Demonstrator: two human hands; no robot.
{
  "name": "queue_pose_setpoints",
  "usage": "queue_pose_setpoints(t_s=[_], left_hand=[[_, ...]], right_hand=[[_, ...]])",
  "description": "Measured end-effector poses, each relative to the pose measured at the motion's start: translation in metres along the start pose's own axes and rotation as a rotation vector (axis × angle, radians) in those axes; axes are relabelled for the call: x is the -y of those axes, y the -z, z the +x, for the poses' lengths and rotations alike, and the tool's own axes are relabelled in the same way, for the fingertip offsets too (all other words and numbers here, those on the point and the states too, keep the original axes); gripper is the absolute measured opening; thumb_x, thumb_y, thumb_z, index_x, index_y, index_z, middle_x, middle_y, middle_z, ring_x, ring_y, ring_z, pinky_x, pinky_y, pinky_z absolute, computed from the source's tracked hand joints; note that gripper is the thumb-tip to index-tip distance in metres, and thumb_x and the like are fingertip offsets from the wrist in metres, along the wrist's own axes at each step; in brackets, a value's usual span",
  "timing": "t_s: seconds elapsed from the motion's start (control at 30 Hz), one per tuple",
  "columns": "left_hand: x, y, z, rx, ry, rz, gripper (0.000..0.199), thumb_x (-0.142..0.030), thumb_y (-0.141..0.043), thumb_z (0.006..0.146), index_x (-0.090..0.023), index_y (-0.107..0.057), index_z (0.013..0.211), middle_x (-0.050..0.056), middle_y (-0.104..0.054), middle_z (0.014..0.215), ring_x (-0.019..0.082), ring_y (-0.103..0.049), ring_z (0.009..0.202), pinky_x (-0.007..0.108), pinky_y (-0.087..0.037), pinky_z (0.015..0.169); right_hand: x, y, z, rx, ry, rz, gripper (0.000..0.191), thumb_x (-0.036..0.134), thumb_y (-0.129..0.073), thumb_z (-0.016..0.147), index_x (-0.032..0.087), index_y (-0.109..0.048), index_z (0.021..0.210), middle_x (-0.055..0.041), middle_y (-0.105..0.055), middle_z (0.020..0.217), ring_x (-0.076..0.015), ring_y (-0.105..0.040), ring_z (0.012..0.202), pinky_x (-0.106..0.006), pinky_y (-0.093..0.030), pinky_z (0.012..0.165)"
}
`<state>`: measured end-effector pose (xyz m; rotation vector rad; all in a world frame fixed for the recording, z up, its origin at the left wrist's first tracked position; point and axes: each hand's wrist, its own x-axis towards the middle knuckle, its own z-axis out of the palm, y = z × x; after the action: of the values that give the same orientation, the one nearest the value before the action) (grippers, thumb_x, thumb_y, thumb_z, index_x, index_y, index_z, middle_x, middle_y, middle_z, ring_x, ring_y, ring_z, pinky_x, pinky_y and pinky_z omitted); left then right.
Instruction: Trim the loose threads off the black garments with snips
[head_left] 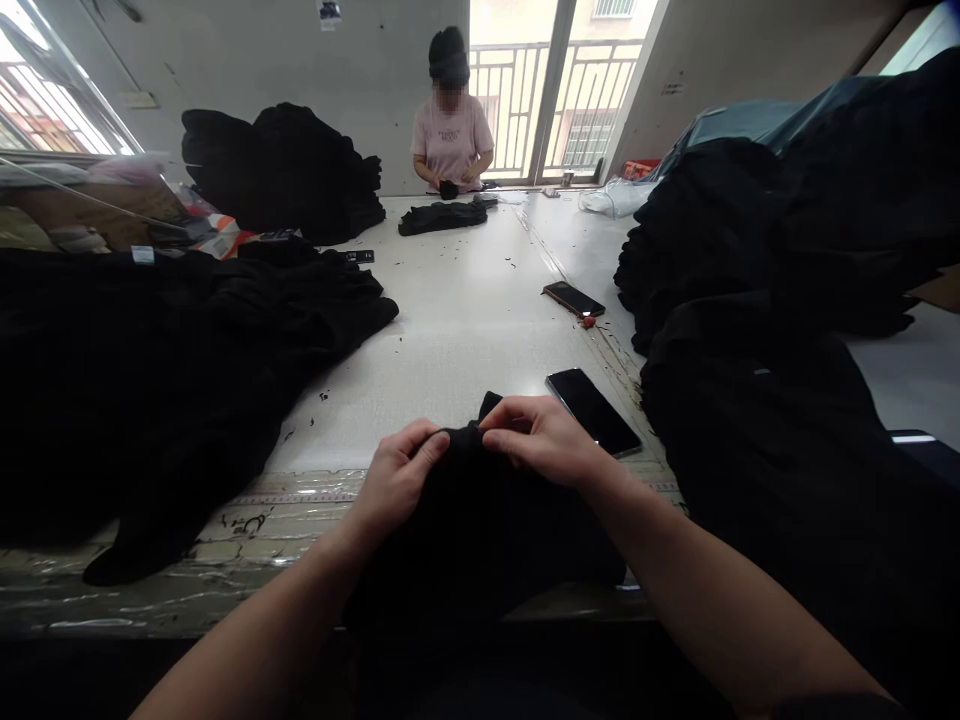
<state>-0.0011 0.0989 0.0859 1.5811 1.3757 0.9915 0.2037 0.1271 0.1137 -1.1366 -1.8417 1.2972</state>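
Note:
A black garment [480,540] hangs over the near table edge, its top edge bunched up between my hands. My left hand [401,470] pinches that edge, thumb on top. Close beside it, my right hand [536,435] is closed with thumb and forefinger together on the same cloth. Whether it also holds a thread or something small, I cannot make out. Just behind my right hand, a dark-screened phone [594,410] lies on the white table [442,350].
Black clothes [165,380] are heaped at left, with another pile [750,240] at right. A second phone [574,298] lies farther back. Across the table a person [452,135] handles dark cloth. A black pile [281,175] stands at back left. Thread scraps dot the surface.

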Motion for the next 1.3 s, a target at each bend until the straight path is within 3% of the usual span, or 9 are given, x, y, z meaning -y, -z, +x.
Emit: queue_pose_setpoints(t_s=[0.17,0.27,0.37,0.5,0.8,0.97,1.07,1.17,1.3], left_hand=[[0.021,0.024,0.019,-0.561,-0.154,0.455,0.033,-0.035,-0.055,0.084,-0.017,-0.058,0.111,0.011,-0.055,0.118,0.025,-0.050,0.114,0.037,-0.039,0.098],[0.036,0.026,0.006,-0.352,-0.292,0.542,0.028,-0.031,-0.048,0.088,-0.020,-0.059,0.112,0.009,-0.057,0.119,0.022,-0.050,0.116,0.036,-0.036,0.103],[0.059,0.031,-0.007,-0.077,-0.128,0.563,0.028,-0.030,-0.046,0.086,-0.020,-0.062,0.108,0.009,-0.059,0.119,0.023,-0.051,0.115,0.037,-0.037,0.102],[0.088,0.051,0.004,-0.134,0.197,0.540,0.038,-0.039,-0.050,0.081,-0.014,-0.062,0.108,0.013,-0.064,0.109,0.027,-0.060,0.098,0.041,-0.043,0.092],[0.070,0.048,0.065,-0.054,0.366,0.234,0.040,-0.038,-0.063,0.066,-0.013,-0.069,0.096,0.008,-0.070,0.078,0.024,-0.066,0.070,0.033,-0.053,0.065],[0.065,0.061,0.071,-0.263,0.385,0.227,0.052,-0.021,-0.046,0.070,-0.007,-0.054,0.120,0.012,-0.067,0.087,0.024,-0.067,0.078,0.037,-0.054,0.070],[0.062,0.065,0.054,-0.349,0.358,0.337,0.058,-0.017,-0.049,0.067,-0.010,-0.049,0.125,0.018,-0.060,0.116,0.030,-0.060,0.103,0.044,-0.049,0.085],[0.054,0.070,0.005,-0.356,0.187,0.499,0.045,-0.024,-0.049,0.076,-0.018,-0.055,0.120,0.012,-0.056,0.123,0.027,-0.057,0.107,0.040,-0.048,0.088],[0.054,0.073,-0.084,-0.024,-0.071,0.593,0.021,-0.035,-0.051,0.084,-0.025,-0.065,0.096,0.005,-0.063,0.103,0.020,-0.063,0.088,0.027,-0.053,0.072]], right_hand=[[-0.017,0.019,-0.007,-0.276,0.020,0.137,0.025,0.037,-0.068,0.074,0.016,-0.063,0.087,0.0006,-0.059,0.067,-0.0092,-0.051,0.050,-0.023,-0.041,0.045],[-0.041,0.024,-0.016,-0.294,-0.045,-0.052,0.024,0.036,-0.066,0.075,0.018,-0.061,0.090,-0.0020,-0.062,0.079,-0.0121,-0.055,0.059,-0.026,-0.045,0.053],[-0.072,0.017,-0.027,-0.182,-0.139,-0.461,0.012,0.028,-0.062,0.077,0.019,-0.061,0.084,-0.0025,-0.063,0.080,-0.0163,-0.058,0.070,-0.030,-0.045,0.064],[-0.102,0.002,-0.037,-0.124,-0.188,-0.738,0.010,0.027,-0.058,0.081,0.019,-0.058,0.086,-0.0047,-0.062,0.090,-0.0185,-0.059,0.079,-0.030,-0.044,0.070],[-0.102,-0.013,-0.047,-0.184,-0.188,-0.860,0.021,0.034,-0.060,0.083,0.021,-0.058,0.099,-0.0046,-0.061,0.099,-0.0201,-0.061,0.085,-0.029,-0.045,0.067],[-0.104,-0.018,-0.048,-0.219,-0.166,-0.856,0.019,0.031,-0.059,0.083,0.020,-0.059,0.099,-0.0064,-0.060,0.099,-0.0214,-0.060,0.086,-0.030,-0.048,0.066],[-0.102,-0.009,-0.055,-0.212,-0.099,-0.734,0.020,0.027,-0.061,0.082,0.019,-0.058,0.100,-0.0062,-0.059,0.098,-0.0199,-0.060,0.086,-0.030,-0.049,0.070],[-0.097,0.010,-0.079,-0.225,0.033,-0.606,0.014,0.023,-0.059,0.082,0.020,-0.057,0.096,-0.0050,-0.059,0.094,-0.0182,-0.059,0.084,-0.030,-0.049,0.073],[-0.099,0.029,-0.122,-0.021,0.056,-0.610,0.016,0.020,-0.064,0.075,0.021,-0.057,0.089,-0.0041,-0.057,0.093,-0.0172,-0.057,0.077,-0.029,-0.048,0.066]])
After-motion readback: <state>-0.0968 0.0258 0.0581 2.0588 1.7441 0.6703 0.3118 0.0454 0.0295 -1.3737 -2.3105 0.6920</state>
